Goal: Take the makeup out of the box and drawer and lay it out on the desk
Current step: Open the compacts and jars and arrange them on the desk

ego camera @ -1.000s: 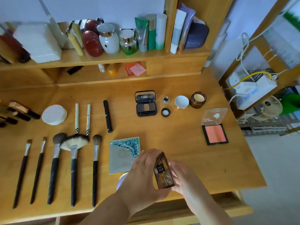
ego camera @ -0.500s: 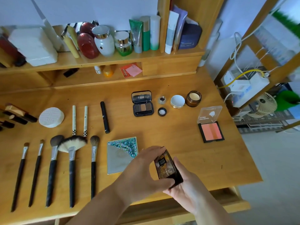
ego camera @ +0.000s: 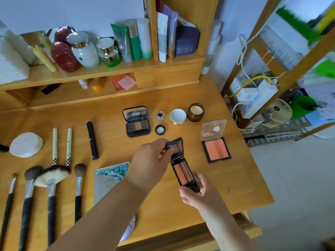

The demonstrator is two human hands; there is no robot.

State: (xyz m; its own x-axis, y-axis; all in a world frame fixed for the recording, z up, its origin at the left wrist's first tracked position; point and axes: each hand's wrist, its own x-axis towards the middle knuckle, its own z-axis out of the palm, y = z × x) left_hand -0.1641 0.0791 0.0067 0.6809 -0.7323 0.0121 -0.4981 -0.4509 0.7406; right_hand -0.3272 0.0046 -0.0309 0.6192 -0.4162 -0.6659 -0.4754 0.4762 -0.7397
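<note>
The small black palette is open and held just above the desk, between the glitter case and the pink blush compact. Its tray shows orange and brown strips; its mirrored lid stands up at the far end. The left hand pinches the lid's edge with thumb and fingertips, seemingly to keep it swung back so the colours show. The right hand grips the tray's near end, fingers curled round it, steadying the base against the pull on the lid. Holding both ends probably lets the person set it down flat and open, as the other compacts lie.

Those lie further back: an open brown eyeshadow palette, two small pots, a white lid and an amber jar. To the left a row of brushes points the same way, with two pencils, a dark tube and a white puff behind them. The gap around the palette looks like its intended spot.
</note>
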